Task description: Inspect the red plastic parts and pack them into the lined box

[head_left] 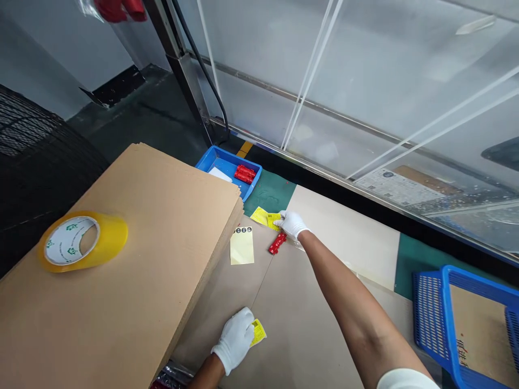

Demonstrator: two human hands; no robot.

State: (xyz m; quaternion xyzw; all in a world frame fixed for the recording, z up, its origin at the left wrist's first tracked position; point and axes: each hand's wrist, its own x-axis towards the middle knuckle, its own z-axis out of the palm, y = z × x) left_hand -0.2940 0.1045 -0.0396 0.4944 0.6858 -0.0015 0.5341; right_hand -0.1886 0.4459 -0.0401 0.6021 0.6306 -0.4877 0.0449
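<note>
Both hands are wearing white gloves. The right hand (291,224) is reaching far out over the flat cardboard sheet (300,319), fingers pressing down on a yellow label (266,218) lying at the sheet's far edge; can't really tell if it's pinching it or just resting on top. The left hand (236,339) is sitting close in, curled around a small yellow sticker (258,332) that's poking out at its 3 o'clock side.

A little red plastic piece (278,243) is lying on the sheet just at 7 o'clock of the right hand, near it but not clearly touching. A pale yellow slip (242,246) is lying at 9 o'clock of that.

Further out, a thick stack of cardboard (133,259) is sitting at 9 o'clock with a tape roll (81,241) lying on it. A blue tray (221,160) holding red parts (245,173) is sitting at 11 o'clock, and a blue basket (466,324) at 3 o'clock.
</note>
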